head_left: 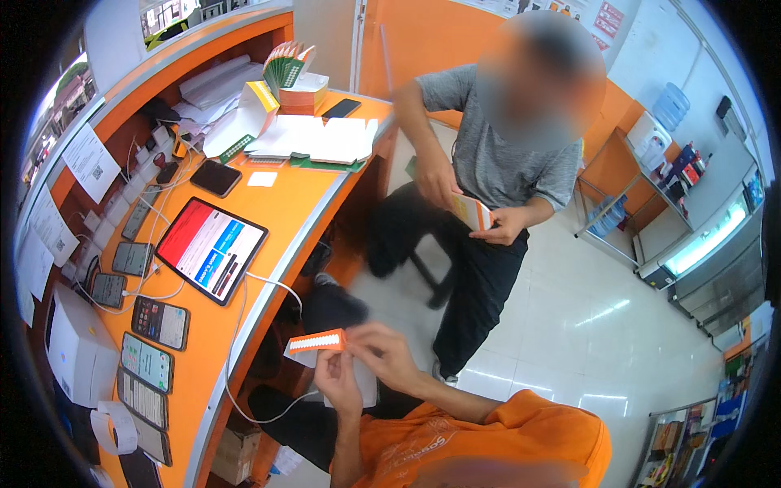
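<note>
Low in the head view: left hand (338, 382) and right hand (389, 351) raised together over the lap, both pinching a small orange card (317, 342) with a white strip along it; left fingers closed on the card's lower right corner, right fingertips gripping its right end; card held level, tilted slightly up to the right, in the air just off the edge of the orange counter (268, 220), not touching it; white paper or second card partly hidden behind and below the orange one; orange sleeves and shirt (488, 439) at the bottom edge.

On the counter, left of the hands: large tablet (211, 248) lying flat, screen lit red, white and blue, white cable (272, 285) running from its corner over the counter edge and down; row of phones (154, 342) laid flat along the left side, most on chargers; white box (77, 346) at the far left with a curl of paper below it; farther back, stack of white papers and booklets (317, 138), dark phone (342, 107) beside them.

Across from the hands: another person seated on a stool, grey shirt (504, 154), dark trousers, holding a small orange and white packet (472, 211) in both hands; white tiled floor (586, 325) beyond; shelves at the right.
</note>
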Tool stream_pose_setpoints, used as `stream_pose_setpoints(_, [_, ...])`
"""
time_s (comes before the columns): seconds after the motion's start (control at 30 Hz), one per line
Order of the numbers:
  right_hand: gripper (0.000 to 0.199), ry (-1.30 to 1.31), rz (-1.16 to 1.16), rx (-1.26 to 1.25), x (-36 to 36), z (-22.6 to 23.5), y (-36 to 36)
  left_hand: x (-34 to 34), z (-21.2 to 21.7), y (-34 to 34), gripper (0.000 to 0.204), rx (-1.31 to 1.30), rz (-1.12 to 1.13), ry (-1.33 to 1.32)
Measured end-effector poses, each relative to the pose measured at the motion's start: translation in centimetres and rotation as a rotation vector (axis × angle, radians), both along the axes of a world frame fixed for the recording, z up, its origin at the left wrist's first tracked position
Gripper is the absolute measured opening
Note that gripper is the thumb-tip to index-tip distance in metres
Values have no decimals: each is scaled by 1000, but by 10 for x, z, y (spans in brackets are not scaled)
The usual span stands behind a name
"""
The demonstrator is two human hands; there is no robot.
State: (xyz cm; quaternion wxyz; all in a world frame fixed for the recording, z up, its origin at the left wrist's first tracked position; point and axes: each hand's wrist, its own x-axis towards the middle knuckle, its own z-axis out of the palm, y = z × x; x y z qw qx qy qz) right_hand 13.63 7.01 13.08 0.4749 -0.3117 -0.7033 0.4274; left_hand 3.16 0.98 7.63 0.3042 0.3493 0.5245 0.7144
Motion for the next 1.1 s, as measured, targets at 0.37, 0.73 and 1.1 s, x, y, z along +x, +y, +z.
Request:
stream_pose_setpoints(0.37, [10, -18, 36, -77, 7, -1, -2, -5, -9, -5, 21, 17, -78, -253])
stream_pose_setpoints(0.73, [11, -19, 21, -55, 11, 0, -8, 3, -4, -1, 23, 38, -75, -193])
stream_pose_setpoints(1.1, [11, 140, 237, -301, 22, -13, 12, -1, -14, -5, 16, 30, -83, -37])
